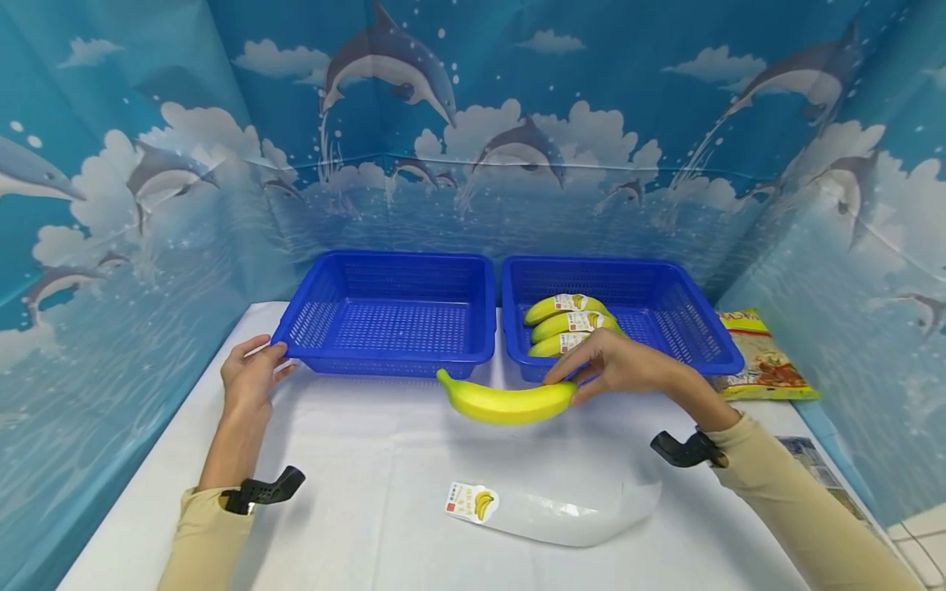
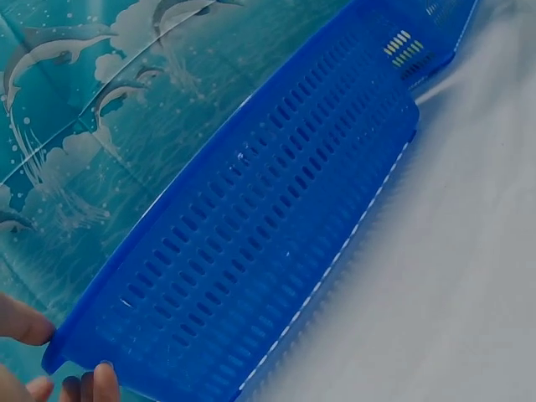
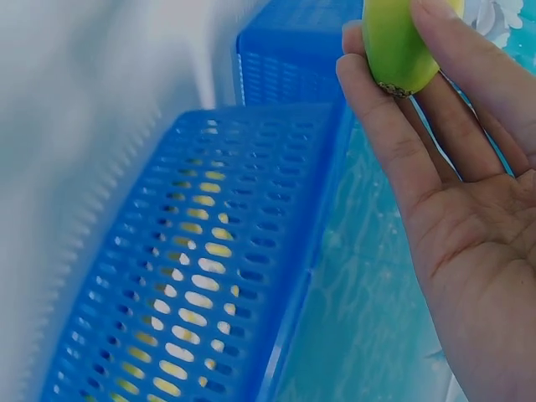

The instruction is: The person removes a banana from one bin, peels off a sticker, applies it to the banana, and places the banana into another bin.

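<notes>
My right hand pinches a yellow banana by one end, between thumb and fingers. The banana lies roughly level in the air in front of the two baskets, its stem pointing left. In the right wrist view, its greenish tip shows between the fingers. At the left basket, my left hand grips the front left corner, thumb and fingers on either side of the rim. This blue basket has nothing inside. Several bananas with white labels lie stacked in the right blue basket.
On the white tablecloth near me lies a flat clear plastic wrapper with a banana label. A red and yellow food packet sits right of the right basket. A dolphin-print curtain rises behind and along both sides.
</notes>
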`<state>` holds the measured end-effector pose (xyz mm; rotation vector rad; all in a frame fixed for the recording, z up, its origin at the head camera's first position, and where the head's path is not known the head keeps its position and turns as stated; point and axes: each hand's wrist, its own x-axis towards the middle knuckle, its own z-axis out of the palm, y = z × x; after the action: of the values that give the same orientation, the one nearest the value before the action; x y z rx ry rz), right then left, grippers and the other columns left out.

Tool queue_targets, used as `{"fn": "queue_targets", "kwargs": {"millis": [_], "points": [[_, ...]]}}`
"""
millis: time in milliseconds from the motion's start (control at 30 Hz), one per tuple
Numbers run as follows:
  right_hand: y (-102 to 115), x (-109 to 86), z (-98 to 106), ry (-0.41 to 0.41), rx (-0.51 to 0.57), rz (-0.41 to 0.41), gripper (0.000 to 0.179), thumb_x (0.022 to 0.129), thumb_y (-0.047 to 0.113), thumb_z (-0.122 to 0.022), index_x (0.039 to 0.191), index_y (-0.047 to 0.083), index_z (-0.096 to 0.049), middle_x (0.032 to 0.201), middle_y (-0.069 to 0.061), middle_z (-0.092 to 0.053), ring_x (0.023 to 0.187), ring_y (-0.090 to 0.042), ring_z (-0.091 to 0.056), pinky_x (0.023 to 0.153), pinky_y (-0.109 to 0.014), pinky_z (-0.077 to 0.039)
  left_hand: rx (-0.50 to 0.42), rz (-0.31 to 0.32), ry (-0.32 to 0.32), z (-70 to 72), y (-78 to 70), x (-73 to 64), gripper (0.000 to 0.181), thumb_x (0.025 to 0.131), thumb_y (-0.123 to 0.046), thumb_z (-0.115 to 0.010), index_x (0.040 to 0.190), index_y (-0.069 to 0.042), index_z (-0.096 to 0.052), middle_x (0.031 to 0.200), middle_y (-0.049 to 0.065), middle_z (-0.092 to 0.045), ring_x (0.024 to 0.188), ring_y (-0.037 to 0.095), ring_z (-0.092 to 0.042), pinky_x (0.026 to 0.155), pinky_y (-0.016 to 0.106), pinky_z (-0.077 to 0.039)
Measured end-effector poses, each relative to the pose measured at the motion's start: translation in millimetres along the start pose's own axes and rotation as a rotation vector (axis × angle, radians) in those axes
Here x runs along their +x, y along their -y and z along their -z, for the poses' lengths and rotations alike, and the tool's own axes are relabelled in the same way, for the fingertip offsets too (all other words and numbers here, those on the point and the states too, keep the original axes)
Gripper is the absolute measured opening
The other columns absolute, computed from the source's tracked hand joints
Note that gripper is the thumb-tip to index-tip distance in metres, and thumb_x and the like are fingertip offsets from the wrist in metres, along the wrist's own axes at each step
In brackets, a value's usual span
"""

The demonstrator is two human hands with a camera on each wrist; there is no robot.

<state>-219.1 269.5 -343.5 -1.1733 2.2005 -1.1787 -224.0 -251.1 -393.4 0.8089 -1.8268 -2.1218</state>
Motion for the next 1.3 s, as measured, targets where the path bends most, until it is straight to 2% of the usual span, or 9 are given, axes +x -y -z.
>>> {"fn": "queue_targets", "kwargs": {"millis": [233,367,467,633,800,933,1133,1233,1300], "points": [[-9.7,-0.9,-13.9,0.021,0.026,0.038,0.039,0.087,0.000,-0.087,0.124,-0.006,-0.077,0.122,-0.018,-0.078,0.116,-0.016,-0.075,0.089,-0.039,-0.065,0.026,0.083,-0.008,-7.5,3.7,-5.6,0.075,0.110,-0.028,-0.064,0.169,-0.013,-0.021,0.131,0.004,-0.058,0.120,0.020,-0.068,0.091,0.024,-0.062],[-15.9,-1.0,-21.4,0.029,0.058,0.033,0.039,0.087,0.000,-0.087,0.124,-0.008,-0.076,0.122,-0.020,-0.078,0.116,-0.018,-0.075,0.091,-0.040,-0.064,-0.002,0.068,0.007,-11.8,10.2,-14.8,0.072,0.109,-0.036,-0.062,0.161,-0.007,-0.022,0.129,0.007,-0.058,0.104,0.014,-0.072,0.086,0.023,-0.063],[-21.5,-1.0,-26.6,0.039,0.067,0.017,0.039,0.087,0.000,-0.087,0.124,-0.007,-0.077,0.122,-0.020,-0.078,0.117,-0.019,-0.075,0.091,-0.040,-0.064,-0.064,0.054,0.049,-13.9,17.7,-22.5,0.063,0.108,-0.041,-0.063,0.145,-0.003,-0.028,0.126,0.010,-0.056,0.090,0.008,-0.072,0.081,0.021,-0.063],[-32.8,-3.1,-33.3,0.036,0.079,-0.027,0.038,0.087,0.000,-0.087,0.124,-0.006,-0.077,0.122,-0.018,-0.078,0.116,-0.019,-0.075,0.090,-0.039,-0.065,-0.125,0.068,0.164,-21.9,32.6,-37.1,0.054,0.103,-0.043,-0.071,0.124,-0.009,-0.034,0.122,0.008,-0.055,0.090,0.007,-0.070,0.092,0.022,-0.061],[-45.7,-8.4,-38.0,0.023,0.093,-0.066,0.039,0.086,-0.002,-0.087,0.124,-0.006,-0.078,0.121,-0.019,-0.078,0.114,-0.018,-0.075,0.090,-0.038,-0.065,-0.058,0.045,0.307,-33.6,48.2,-55.0,0.044,0.103,-0.031,-0.076,0.122,-0.004,-0.047,0.111,0.003,-0.065,0.095,0.012,-0.073,0.096,0.028,-0.061],[-52.4,-10.9,-42.0,0.011,0.114,-0.091,0.039,0.085,-0.005,-0.088,0.123,-0.005,-0.078,0.121,-0.019,-0.078,0.113,-0.019,-0.076,0.089,-0.037,-0.065,0.104,-0.022,0.452,-42.9,59.9,-71.4,0.040,0.103,-0.020,-0.076,0.127,0.006,-0.058,0.110,0.008,-0.072,0.098,0.016,-0.074,0.095,0.031,-0.062],[-59.0,-8.6,-47.4,0.000,0.078,-0.090,0.039,0.085,-0.002,-0.089,0.122,-0.004,-0.079,0.120,-0.016,-0.079,0.113,-0.019,-0.076,0.090,-0.036,-0.064,0.419,-0.228,0.751,-55.7,70.8,-91.3,0.032,0.100,-0.014,-0.078,0.122,0.007,-0.070,0.106,0.012,-0.077,0.095,0.024,-0.075,0.085,0.032,-0.062],[-61.5,-5.6,-49.7,-0.003,0.066,-0.096,0.038,0.084,-0.001,-0.090,0.121,-0.002,-0.080,0.119,-0.014,-0.080,0.113,-0.020,-0.076,0.091,-0.035,-0.064,0.507,-0.334,0.931,-62.0,73.9,-97.9,0.025,0.098,-0.011,-0.079,0.114,0.007,-0.074,0.101,0.015,-0.078,0.089,0.032,-0.075,0.077,0.032,-0.061],[-63.4,-3.6,-51.2,-0.002,0.063,-0.099,0.038,0.084,-0.001,-0.090,0.121,-0.002,-0.080,0.118,-0.013,-0.080,0.113,-0.021,-0.076,0.091,-0.035,-0.064,0.532,-0.367,1.049,-65.8,75.5,-102.8,0.022,0.098,-0.009,-0.079,0.112,0.008,-0.075,0.099,0.017,-0.078,0.085,0.036,-0.075,0.071,0.033,-0.062]]}}
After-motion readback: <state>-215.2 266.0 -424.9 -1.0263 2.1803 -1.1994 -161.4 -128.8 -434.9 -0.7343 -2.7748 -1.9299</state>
